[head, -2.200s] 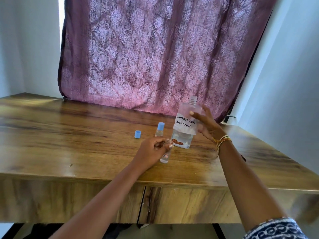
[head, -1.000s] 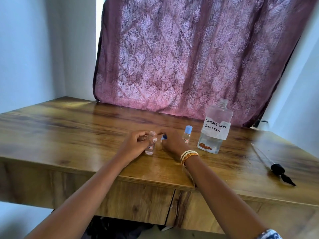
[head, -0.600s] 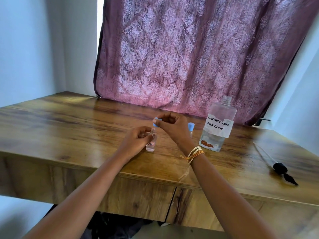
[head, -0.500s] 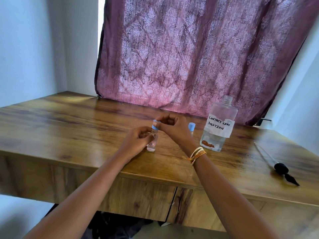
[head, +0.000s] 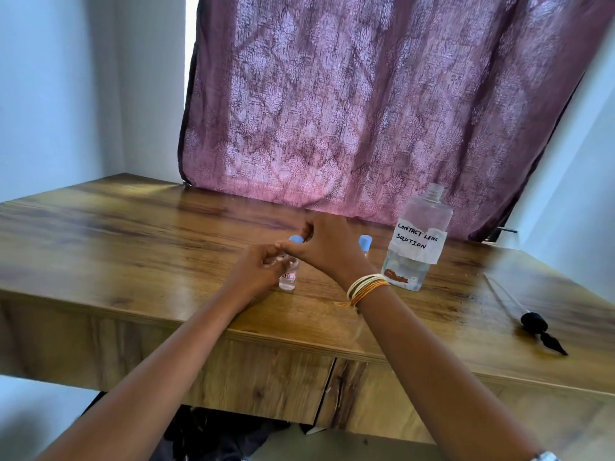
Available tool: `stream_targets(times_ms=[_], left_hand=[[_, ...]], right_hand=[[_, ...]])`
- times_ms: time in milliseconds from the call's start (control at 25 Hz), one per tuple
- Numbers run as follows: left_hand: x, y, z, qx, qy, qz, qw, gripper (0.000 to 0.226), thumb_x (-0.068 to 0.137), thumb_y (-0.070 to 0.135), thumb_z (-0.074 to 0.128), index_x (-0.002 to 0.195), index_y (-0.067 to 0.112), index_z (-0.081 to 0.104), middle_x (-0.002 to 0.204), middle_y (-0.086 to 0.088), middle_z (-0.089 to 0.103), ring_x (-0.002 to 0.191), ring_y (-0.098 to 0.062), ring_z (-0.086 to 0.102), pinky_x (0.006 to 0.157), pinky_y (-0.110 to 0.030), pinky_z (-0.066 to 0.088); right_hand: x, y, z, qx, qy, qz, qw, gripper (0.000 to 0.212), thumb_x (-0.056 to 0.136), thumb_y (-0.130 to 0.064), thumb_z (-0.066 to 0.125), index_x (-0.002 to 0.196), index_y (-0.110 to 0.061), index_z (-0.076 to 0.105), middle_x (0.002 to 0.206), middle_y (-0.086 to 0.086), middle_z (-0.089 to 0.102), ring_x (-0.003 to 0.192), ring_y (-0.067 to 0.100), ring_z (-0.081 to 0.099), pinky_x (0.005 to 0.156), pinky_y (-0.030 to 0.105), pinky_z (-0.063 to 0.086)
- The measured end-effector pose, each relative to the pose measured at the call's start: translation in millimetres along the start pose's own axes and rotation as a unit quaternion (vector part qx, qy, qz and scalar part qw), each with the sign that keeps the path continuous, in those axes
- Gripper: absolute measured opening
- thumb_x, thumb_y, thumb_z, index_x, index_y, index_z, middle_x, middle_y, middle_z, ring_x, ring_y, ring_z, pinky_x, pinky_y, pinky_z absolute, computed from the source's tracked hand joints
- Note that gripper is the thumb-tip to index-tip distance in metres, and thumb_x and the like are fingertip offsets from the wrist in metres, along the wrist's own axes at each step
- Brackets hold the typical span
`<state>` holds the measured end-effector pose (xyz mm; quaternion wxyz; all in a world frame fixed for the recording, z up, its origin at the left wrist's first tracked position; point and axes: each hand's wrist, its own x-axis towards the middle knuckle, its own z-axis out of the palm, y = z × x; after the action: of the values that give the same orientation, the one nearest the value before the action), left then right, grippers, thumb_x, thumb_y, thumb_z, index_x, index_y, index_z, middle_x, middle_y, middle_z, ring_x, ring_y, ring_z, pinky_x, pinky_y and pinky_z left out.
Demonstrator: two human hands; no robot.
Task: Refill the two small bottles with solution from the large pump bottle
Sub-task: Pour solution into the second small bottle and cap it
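Wooden desk (head: 139, 247) with a visible grain, set against pale walls and backed by a patterned mauve curtain (head: 366, 104). Near the middle of the desk stands a small clear bottle (head: 288, 280) with a red-edged label, upright. The left hand (head: 256, 272) is closed around its upper part. The right hand (head: 327, 246) pinches a light blue cap (head: 296, 239) between thumb and fingers directly over the bottle's neck; whether the cap is seated cannot be told, as the hands cover the neck. A second small bottle (head: 365, 244), blue-capped, stands just behind the right hand and is mostly hidden by it. Toward the right rear corner stands the large bottle (head: 416, 241), clear, neck open, with a white handwritten label reading "CONTACT LENS SOLUTION" and little liquid at the bottom. The black pump head with its clear tube (head: 532, 322) lies flat near the right edge, well apart from the bottles. Yellow and white bangles (head: 366, 287) circle the right wrist.
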<state>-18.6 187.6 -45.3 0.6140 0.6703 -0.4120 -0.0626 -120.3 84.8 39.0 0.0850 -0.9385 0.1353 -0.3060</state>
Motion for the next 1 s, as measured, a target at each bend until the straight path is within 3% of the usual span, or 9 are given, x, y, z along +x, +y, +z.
stream_targets(times_ms=[160,240,360,440,560,720,800,920,1000], left_hand=[[-0.4,0.9,0.5,-0.004,0.002,0.007,1.000,0.005,0.068,0.038,0.068,0.066,0.040,0.072,0.065,0.016,0.071,0.066,0.001,0.062,0.069,-0.034,0.048],[-0.7,2.1,0.6,-0.004,0.007,0.004,1.000,0.013,0.076,0.025,0.069,0.069,0.035,0.070,0.070,0.017,0.072,0.073,0.001,0.065,0.073,-0.034,0.051],[0.9,-2.7,1.1,-0.018,0.003,0.001,1.000,0.020,0.082,0.016,0.068,0.069,0.030,0.070,0.063,0.018,0.070,0.064,0.005,0.061,0.067,-0.030,0.047],[0.7,-3.5,1.2,-0.035,-0.007,0.000,0.999,0.006,0.077,0.028,0.070,0.073,0.030,0.075,0.068,0.012,0.072,0.066,0.001,0.062,0.068,-0.028,0.046],[0.8,-4.8,1.2,-0.047,-0.016,0.000,0.999,0.021,0.074,0.037,0.070,0.085,0.021,0.076,0.072,0.002,0.072,0.065,-0.008,0.060,0.065,-0.032,0.044],[0.9,-3.2,0.5,-0.052,-0.025,-0.001,0.998,0.014,0.076,0.035,0.068,0.085,0.028,0.076,0.073,0.007,0.071,0.068,-0.007,0.061,0.065,-0.033,0.044],[1.2,-4.5,-0.3,-0.037,-0.027,0.004,0.999,0.011,0.081,0.030,0.067,0.088,0.028,0.075,0.081,0.002,0.075,0.077,-0.011,0.065,0.072,-0.037,0.049],[1.1,-5.7,-1.5,-0.035,-0.028,0.003,0.999,0.018,0.076,0.041,0.066,0.089,0.033,0.075,0.090,-0.014,0.074,0.085,-0.018,0.065,0.086,-0.052,0.052],[1.8,-7.2,-1.4,-0.038,-0.029,0.008,0.999,0.017,0.072,0.045,0.066,0.084,0.038,0.075,0.089,-0.011,0.075,0.087,-0.021,0.066,0.088,-0.054,0.051]], right_hand=[[0.3,-12.3,7.8,-0.148,0.011,0.021,0.989,0.052,0.077,-0.067,0.059,0.074,-0.015,0.057,0.084,0.009,0.068,0.082,0.029,0.065,0.060,0.030,0.042],[-1.3,-10.5,11.2,-0.131,0.016,0.007,0.991,0.057,0.076,-0.069,0.059,0.083,-0.012,0.062,0.089,0.008,0.069,0.084,0.027,0.065,0.063,0.031,0.045],[-1.0,-2.0,5.2,0.048,-0.028,-0.059,0.997,0.043,0.075,-0.038,0.075,0.109,-0.012,0.068,0.102,0.007,0.070,0.091,0.018,0.063,0.079,0.034,0.052],[0.6,1.7,-4.2,0.116,-0.075,-0.089,0.986,0.034,0.074,-0.006,0.071,0.108,-0.010,0.072,0.101,0.007,0.072,0.085,0.013,0.063,0.072,0.019,0.049],[5.0,4.6,-11.4,0.132,-0.128,-0.083,0.979,0.033,0.078,0.007,0.064,0.106,-0.007,0.073,0.104,0.006,0.073,0.089,0.010,0.066,0.074,0.005,0.049],[16.8,8.8,-9.8,0.119,-0.131,-0.088,0.980,0.028,0.075,-0.001,0.072,0.099,-0.015,0.075,0.100,0.003,0.075,0.094,0.013,0.070,0.089,0.038,0.057],[20.2,9.7,-11.0,0.133,-0.143,-0.087,0.977,0.029,0.075,0.003,0.070,0.099,-0.013,0.075,0.102,0.004,0.075,0.096,0.012,0.070,0.090,0.038,0.057],[21.8,9.2,-13.7,0.148,-0.164,-0.089,0.971,0.031,0.074,0.010,0.067,0.097,-0.008,0.074,0.102,0.007,0.075,0.097,0.015,0.070,0.090,0.040,0.057],[22.5,9.3,-14.6,0.158,-0.169,-0.089,0.969,0.031,0.073,0.013,0.065,0.096,-0.006,0.073,0.102,0.009,0.074,0.097,0.018,0.070,0.090,0.042,0.057]])
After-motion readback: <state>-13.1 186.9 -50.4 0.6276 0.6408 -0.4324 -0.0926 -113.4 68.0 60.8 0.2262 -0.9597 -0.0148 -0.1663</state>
